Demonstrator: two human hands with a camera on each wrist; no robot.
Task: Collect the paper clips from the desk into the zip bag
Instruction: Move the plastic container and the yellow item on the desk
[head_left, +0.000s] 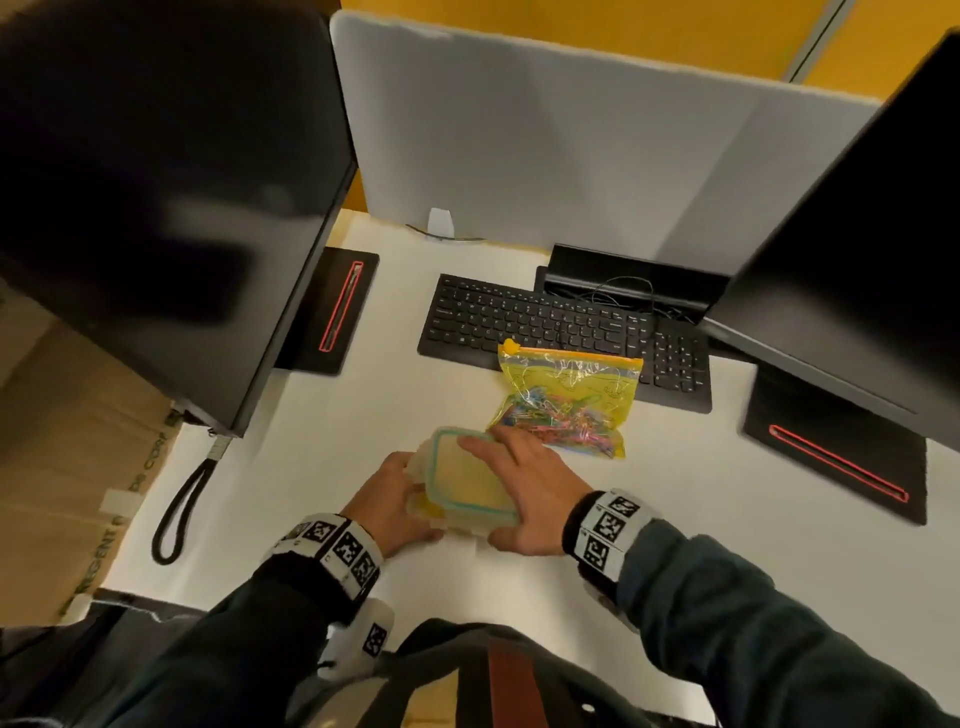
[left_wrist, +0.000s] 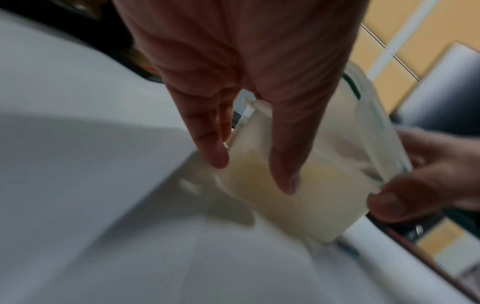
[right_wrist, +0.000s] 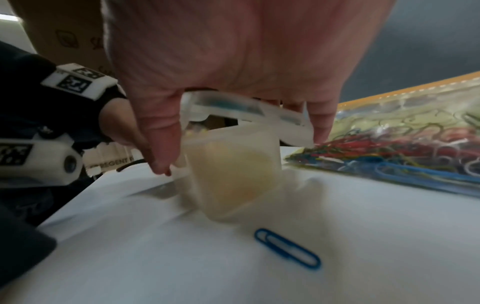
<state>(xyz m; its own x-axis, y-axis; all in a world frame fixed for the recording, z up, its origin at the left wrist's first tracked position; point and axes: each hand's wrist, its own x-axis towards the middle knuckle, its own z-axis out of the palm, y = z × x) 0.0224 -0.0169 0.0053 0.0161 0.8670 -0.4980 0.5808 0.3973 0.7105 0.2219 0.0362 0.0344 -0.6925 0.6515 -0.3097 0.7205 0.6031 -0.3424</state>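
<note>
Near the desk's (head_left: 322, 426) front edge, one blue paper clip (right_wrist: 287, 251) is lying loose on the bare top, just in front of a lidded plastic box (head_left: 470, 480). Both hands are working that box: the left hand (head_left: 387, 493) is holding its left side with fingers wrapped against the wall, while the right hand (head_left: 524, 486) is spreading over the lid (right_wrist: 246, 121), thumb and fingers gripping its edges. To do this well, the left should be steadying the base while the right seats the lid squarely. Just beyond, touching the box, the zip bag (head_left: 569, 400) is lying flat, holding a heap of coloured clips, against the keyboard's (head_left: 545, 327) near edge.
</note>
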